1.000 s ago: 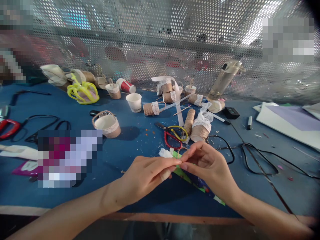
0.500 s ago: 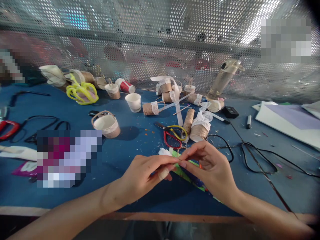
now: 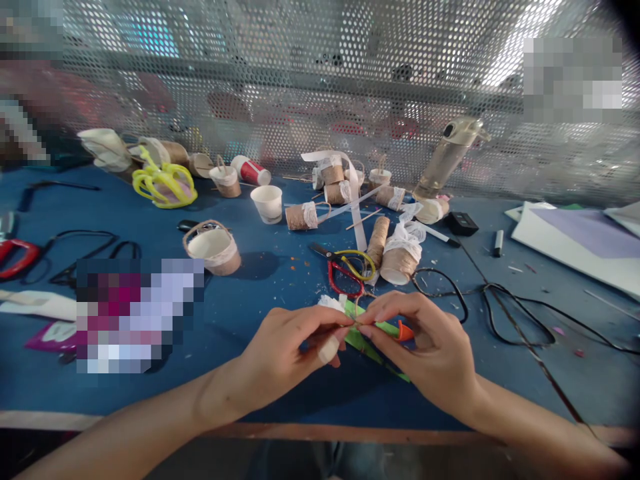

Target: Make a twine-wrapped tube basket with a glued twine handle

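Brown twine [image 3: 358,319], head view: pinched tight between the closed fingers of left hand [image 3: 295,347] and right hand [image 3: 433,350], just above a green strip [image 3: 364,341] on the blue tabletop [image 3: 270,267]. The thin strand could slip from so slight a grip. Beyond, scissors [image 3: 345,275] and a black cable [image 3: 453,293] crowd the far side; the tabletop edge is near; open room lies left.

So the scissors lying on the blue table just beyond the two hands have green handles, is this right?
No: the head view shows the scissors with red and yellow handles. They do lie on the blue table just beyond the left hand and right hand.
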A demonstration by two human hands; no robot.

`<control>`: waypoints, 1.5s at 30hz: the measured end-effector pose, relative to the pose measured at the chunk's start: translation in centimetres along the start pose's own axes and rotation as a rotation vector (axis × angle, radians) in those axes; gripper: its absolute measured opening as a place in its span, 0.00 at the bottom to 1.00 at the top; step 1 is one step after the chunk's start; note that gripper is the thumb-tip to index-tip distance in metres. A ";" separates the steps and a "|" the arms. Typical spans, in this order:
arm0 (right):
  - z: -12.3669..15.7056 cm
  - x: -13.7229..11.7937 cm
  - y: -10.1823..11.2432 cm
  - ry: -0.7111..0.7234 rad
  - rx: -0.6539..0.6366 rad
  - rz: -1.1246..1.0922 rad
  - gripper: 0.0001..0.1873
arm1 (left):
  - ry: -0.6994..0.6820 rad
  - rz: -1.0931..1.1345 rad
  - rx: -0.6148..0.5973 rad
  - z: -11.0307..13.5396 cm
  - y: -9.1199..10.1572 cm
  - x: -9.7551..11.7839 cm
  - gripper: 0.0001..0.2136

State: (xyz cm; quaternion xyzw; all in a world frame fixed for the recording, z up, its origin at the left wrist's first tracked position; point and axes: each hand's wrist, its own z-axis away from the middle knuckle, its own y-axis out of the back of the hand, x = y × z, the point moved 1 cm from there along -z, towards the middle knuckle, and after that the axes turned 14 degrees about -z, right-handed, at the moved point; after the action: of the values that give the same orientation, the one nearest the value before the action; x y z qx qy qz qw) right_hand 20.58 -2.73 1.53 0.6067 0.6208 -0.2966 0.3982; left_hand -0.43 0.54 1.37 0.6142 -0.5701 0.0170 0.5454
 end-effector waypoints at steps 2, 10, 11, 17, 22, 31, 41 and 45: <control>-0.1 -0.1 0.1 0.009 0.008 0.005 0.11 | 0.052 0.070 -0.036 0.0 0.1 0.0 0.06; -0.2 -0.2 0.1 0.024 0.009 -0.055 0.13 | 0.234 0.354 -0.117 -0.1 0.2 0.2 0.05; -0.2 -0.2 0.1 0.039 0.004 -0.064 0.13 | 0.237 0.362 -0.118 -0.1 0.3 0.3 0.05; -0.5 -0.4 0.0 0.129 -0.058 -0.063 0.16 | 0.242 0.414 -0.147 -0.2 0.3 0.3 0.06; -1.0 -0.8 0.1 0.185 -0.117 -0.017 0.16 | 0.383 0.614 -0.242 -0.5 0.4 0.2 0.06; -1.6 -1.4 0.7 0.194 -0.300 -0.202 0.15 | 0.468 0.978 -0.470 -0.8 0.8 -0.3 0.07; -1.4 -1.9 0.1 0.259 -0.233 -0.100 0.20 | 0.455 0.950 -0.454 -0.6 0.7 -0.3 0.07; -0.9 -1.8 -0.1 0.256 -0.170 -0.087 0.21 | 0.419 0.925 -0.389 -0.5 0.4 -0.1 0.07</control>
State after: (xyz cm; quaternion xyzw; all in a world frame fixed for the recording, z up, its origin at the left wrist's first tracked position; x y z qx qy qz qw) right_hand 20.27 -2.89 3.51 0.5762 0.7151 -0.1800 0.3526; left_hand -0.45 1.06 1.78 0.1705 -0.6526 0.2713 0.6866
